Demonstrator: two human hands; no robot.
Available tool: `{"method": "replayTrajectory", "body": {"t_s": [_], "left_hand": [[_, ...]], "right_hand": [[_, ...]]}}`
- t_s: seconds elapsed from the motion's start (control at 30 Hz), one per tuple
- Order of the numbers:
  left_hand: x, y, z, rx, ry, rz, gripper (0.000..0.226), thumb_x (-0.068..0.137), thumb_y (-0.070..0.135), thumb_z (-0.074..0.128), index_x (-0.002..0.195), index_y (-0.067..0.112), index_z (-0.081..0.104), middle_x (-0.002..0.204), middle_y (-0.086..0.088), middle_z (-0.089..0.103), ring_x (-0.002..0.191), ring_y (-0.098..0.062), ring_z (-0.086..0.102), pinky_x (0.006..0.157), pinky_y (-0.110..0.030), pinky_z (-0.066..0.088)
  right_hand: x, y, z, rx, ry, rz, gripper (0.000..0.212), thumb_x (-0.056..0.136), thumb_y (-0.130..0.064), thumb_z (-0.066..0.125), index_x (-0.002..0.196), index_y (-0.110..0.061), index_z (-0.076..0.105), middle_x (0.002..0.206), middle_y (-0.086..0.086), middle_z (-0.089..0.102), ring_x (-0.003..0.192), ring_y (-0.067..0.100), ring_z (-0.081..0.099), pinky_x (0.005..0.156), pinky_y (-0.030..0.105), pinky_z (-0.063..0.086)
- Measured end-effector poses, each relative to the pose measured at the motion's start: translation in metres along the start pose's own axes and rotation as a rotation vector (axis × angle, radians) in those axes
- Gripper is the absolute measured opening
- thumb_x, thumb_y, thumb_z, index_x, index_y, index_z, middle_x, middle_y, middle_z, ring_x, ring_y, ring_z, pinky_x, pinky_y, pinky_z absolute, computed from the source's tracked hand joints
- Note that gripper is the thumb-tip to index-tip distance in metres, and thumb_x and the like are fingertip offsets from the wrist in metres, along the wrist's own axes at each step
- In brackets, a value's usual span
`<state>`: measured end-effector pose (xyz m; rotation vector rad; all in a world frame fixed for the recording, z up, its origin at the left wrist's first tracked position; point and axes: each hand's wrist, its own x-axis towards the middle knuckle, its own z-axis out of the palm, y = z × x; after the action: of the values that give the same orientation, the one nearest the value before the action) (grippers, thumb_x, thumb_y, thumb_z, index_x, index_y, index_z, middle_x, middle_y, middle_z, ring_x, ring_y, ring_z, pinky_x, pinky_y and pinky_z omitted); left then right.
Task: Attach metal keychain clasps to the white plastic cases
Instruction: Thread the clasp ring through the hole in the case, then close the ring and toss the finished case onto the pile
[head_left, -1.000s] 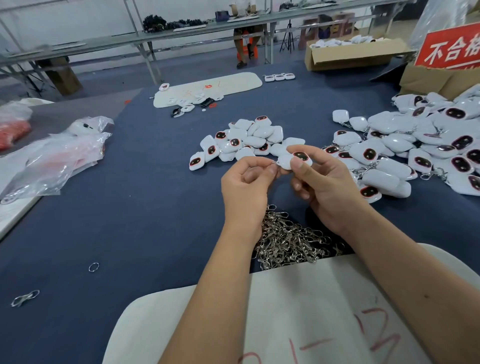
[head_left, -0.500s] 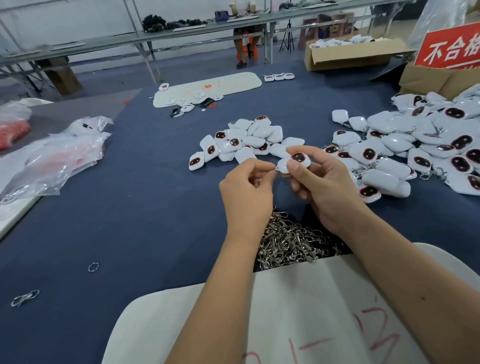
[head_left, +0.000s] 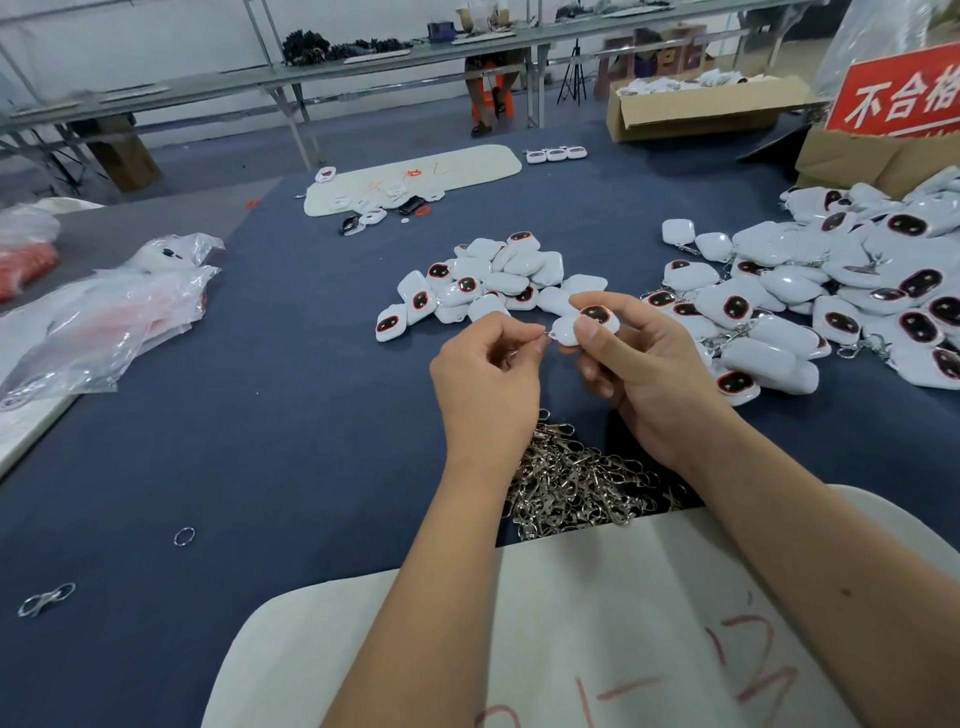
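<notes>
1. now a white case (head_left: 584, 326) is pinched in the right hand (head_left: 641, 371), fingers curled round it, its edge turned toward the left hand (head_left: 485, 387).
2. a small metal clasp (head_left: 540, 335) is pinched at the left fingertips, touching the case edge, probably for hooking on.
3. loose clasps (head_left: 574, 486) are heaped just below both hands, within easy reach.
4. bare cases (head_left: 488, 283) are piled just beyond the hands; fitted cases (head_left: 831, 291) are kept right of the right hand.
</notes>
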<state>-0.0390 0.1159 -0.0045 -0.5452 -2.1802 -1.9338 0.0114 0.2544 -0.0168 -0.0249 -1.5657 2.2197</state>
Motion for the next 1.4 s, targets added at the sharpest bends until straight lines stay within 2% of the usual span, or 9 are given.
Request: {"method": "replayTrajectory", "body": {"t_s": [0.27,0.5,0.6,0.8,0.97,1.1,1.2,1.3,1.4], "left_hand": [[-0.002,-0.003,-0.004,0.343,-0.075,0.242,0.016,0.089,0.001,0.065,0.085,0.013,0.075,0.08,0.005,0.072,0.078,-0.017,0.066,0.071,-0.043,0.054],[-0.004,-0.003,0.004,0.139,-0.026,0.083,0.016,0.089,0.009,0.076,0.087,0.024,0.076,0.079,0.018,0.073,0.079,-0.003,0.068,0.072,-0.011,0.051],[-0.005,-0.004,0.006,0.15,-0.091,0.124,0.014,0.089,0.01,0.074,0.088,0.024,0.075,0.081,0.017,0.073,0.08,-0.003,0.067,0.071,-0.01,0.05],[-0.004,-0.01,0.002,0.48,-0.095,0.237,0.01,0.09,0.022,0.072,0.1,0.025,0.073,0.103,0.013,0.069,0.109,-0.014,0.054,0.091,-0.018,0.035],[0.007,-0.012,0.0,0.693,-0.127,0.128,0.034,0.093,0.031,0.068,0.126,0.025,0.066,0.133,0.003,0.058,0.134,-0.018,0.034,0.105,-0.02,0.027],[0.028,-0.013,-0.001,0.813,-0.341,0.008,0.056,0.1,0.026,0.058,0.152,0.018,0.041,0.161,-0.007,0.035,0.151,-0.029,0.024,0.118,-0.037,0.025],[0.03,-0.013,-0.006,0.633,-0.393,0.003,0.042,0.098,0.004,0.048,0.137,0.016,0.057,0.14,-0.003,0.061,0.134,-0.027,0.051,0.106,-0.038,0.042],[0.02,-0.011,-0.013,0.388,-0.475,-0.032,0.059,0.092,-0.015,0.041,0.136,0.015,0.066,0.134,0.002,0.069,0.128,-0.007,0.059,0.116,-0.031,0.042],[0.014,-0.012,-0.024,0.302,-0.35,-0.082,0.053,0.091,-0.013,0.046,0.118,0.02,0.076,0.119,0.008,0.075,0.116,-0.002,0.065,0.109,-0.028,0.047]], "right_hand": [[-0.001,0.001,0.0,-0.085,-0.003,-0.015,0.036,0.083,-0.025,0.078,0.115,-0.011,0.068,0.076,0.005,0.068,0.059,0.012,0.052,0.049,0.019,0.039],[0.002,0.005,-0.001,-0.14,0.159,-0.031,0.016,0.098,-0.017,0.071,0.114,-0.013,0.069,0.071,0.002,0.067,0.053,0.011,0.053,0.045,0.02,0.038],[0.003,0.005,-0.001,-0.215,0.322,-0.101,0.014,0.096,-0.019,0.073,0.109,-0.016,0.068,0.059,-0.001,0.061,0.045,0.011,0.047,0.043,0.019,0.036],[-0.002,0.0,-0.005,-0.458,0.707,-0.328,0.067,0.093,-0.022,0.072,0.15,-0.026,0.037,0.08,-0.008,0.067,0.058,0.03,0.058,0.064,0.037,0.055],[-0.002,0.001,0.0,-0.605,0.562,-0.278,0.046,0.095,-0.016,0.067,0.136,-0.018,0.046,0.085,-0.003,0.068,0.064,0.034,0.065,0.074,0.054,0.057],[-0.003,0.002,0.001,-0.743,0.412,-0.246,0.027,0.097,-0.017,0.068,0.119,-0.024,0.055,0.077,-0.008,0.067,0.064,0.024,0.065,0.072,0.043,0.056],[-0.003,0.002,0.001,-0.903,0.287,-0.27,0.029,0.095,-0.011,0.067,0.122,-0.019,0.064,0.093,-0.01,0.071,0.082,0.013,0.064,0.083,0.032,0.052],[0.0,0.004,0.002,-1.183,0.048,-0.274,0.042,0.093,-0.012,0.071,0.134,-0.016,0.066,0.13,0.002,0.067,0.121,0.024,0.057,0.107,0.042,0.042],[-0.001,0.006,0.005,-1.287,-0.115,-0.221,0.047,0.093,-0.023,0.074,0.139,-0.026,0.063,0.135,-0.006,0.067,0.122,0.026,0.055,0.108,0.044,0.04]]}}
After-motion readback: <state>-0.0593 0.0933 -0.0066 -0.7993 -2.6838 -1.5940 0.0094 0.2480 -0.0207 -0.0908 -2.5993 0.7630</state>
